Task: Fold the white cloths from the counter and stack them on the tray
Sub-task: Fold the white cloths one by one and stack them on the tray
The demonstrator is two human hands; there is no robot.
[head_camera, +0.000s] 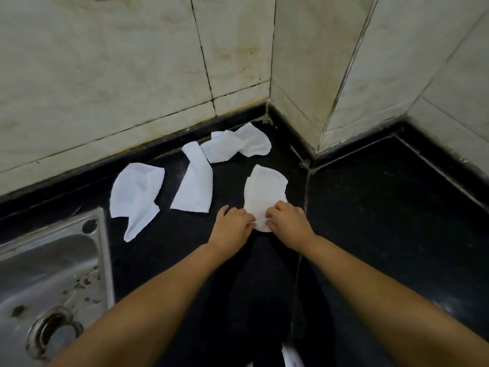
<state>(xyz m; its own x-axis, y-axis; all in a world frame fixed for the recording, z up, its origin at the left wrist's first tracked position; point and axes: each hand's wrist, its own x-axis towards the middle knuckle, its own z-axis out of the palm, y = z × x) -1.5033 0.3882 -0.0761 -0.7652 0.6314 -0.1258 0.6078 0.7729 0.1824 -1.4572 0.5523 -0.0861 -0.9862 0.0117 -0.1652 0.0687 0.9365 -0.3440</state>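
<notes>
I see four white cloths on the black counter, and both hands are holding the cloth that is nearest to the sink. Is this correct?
Not quite. In the head view the left hand and right hand hold the cloth farthest from the sink, the rightmost cloth. Four white cloths do lie on the black counter.

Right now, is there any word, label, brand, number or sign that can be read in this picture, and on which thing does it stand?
None: no readable text in this view.
The four white cloths, including the cloth that the left hand and the right hand pinch: plain, no print or tag showing.
The sink: no stamp or brand visible, only stains.
The wall tiles and the black counter: marks and dirt only, no letters.
</notes>
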